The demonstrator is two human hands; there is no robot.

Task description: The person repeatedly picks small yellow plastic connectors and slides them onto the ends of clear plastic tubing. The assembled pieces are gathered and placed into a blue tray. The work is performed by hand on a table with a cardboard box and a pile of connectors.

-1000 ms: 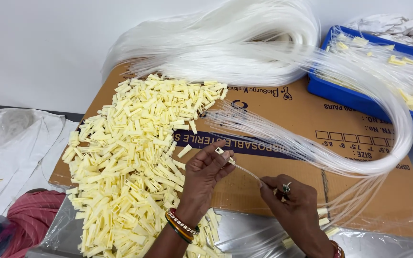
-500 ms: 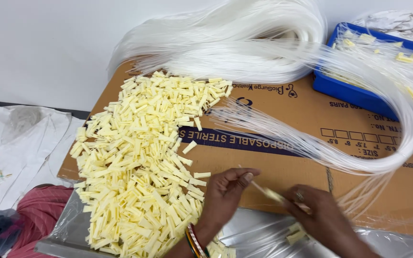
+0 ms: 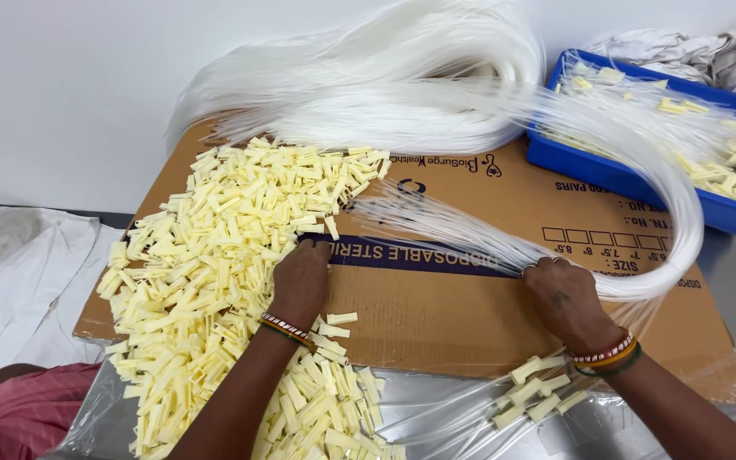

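Here blue tray (image 3: 641, 183) beyond tubes (image 3: 436, 226); yellow clips (image 3: 215, 255) beside left hand (image 3: 301, 279)

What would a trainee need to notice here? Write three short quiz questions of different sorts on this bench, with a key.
1. True or false: the left hand rests at the edge of the heap of pale yellow clips.
2. Multiple choice: the right hand touches A) the blue tray, B) the bundle of clear thin tubes, C) the white cloth.
3. Fill in: the clips and tubes lie on a flattened brown ____.

Key: 1 true; 2 B; 3 cardboard box. The blue tray sits at the far right, holding more tubes with clips.
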